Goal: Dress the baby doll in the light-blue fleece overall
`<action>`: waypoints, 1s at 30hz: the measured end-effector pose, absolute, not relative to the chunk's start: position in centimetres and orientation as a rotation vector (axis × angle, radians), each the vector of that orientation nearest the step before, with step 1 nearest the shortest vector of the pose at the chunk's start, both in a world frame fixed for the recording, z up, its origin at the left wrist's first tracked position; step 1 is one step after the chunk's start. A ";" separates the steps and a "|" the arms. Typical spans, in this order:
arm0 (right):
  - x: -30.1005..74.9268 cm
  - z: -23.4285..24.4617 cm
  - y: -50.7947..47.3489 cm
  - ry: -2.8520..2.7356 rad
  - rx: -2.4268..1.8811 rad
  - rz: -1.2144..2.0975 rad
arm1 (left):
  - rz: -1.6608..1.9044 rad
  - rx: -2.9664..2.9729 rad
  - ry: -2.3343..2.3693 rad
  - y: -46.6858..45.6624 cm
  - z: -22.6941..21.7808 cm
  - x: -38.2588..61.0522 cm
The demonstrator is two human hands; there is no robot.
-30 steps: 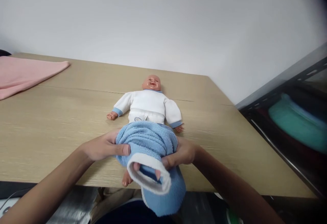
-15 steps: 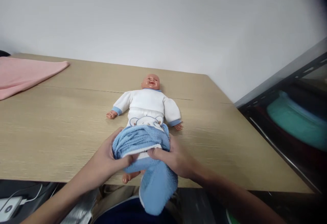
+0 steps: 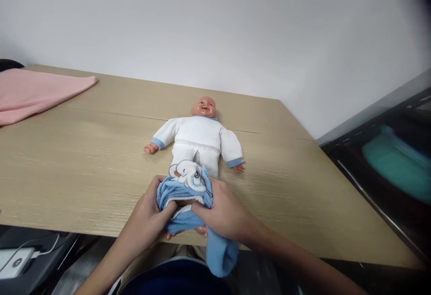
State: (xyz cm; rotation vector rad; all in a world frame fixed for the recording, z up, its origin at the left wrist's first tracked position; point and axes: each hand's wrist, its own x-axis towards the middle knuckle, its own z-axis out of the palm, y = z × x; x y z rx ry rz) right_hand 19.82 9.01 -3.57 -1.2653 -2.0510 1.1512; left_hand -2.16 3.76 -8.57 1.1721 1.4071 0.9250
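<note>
Left hand and right hand have drawn closer, narrowing the blue garment between them. More white trousers show beyond the grip; the loose end below has shifted rightward.

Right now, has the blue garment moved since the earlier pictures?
Yes: judged by the table's near edge, the blue garment has moved toward it, away from the doll's white top.

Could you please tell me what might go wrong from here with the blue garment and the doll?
The feet of the doll lie near the front edge of the table, so a firm pull by the left hand or right hand could drag it that way. The blue garment is bunched at the feet, so toes might snag in its folds.
</note>
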 end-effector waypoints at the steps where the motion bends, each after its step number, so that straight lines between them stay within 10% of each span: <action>1: 19.8 -3.9 9.2 -2.050 -1.272 1.115 | 0.938 1.163 1.396 4.0 -8.9 -2.0; 30: 18.3 -1.3 7.8 -2.468 -1.439 1.017 | 0.649 1.561 1.648 3.2 -8.5 -2.9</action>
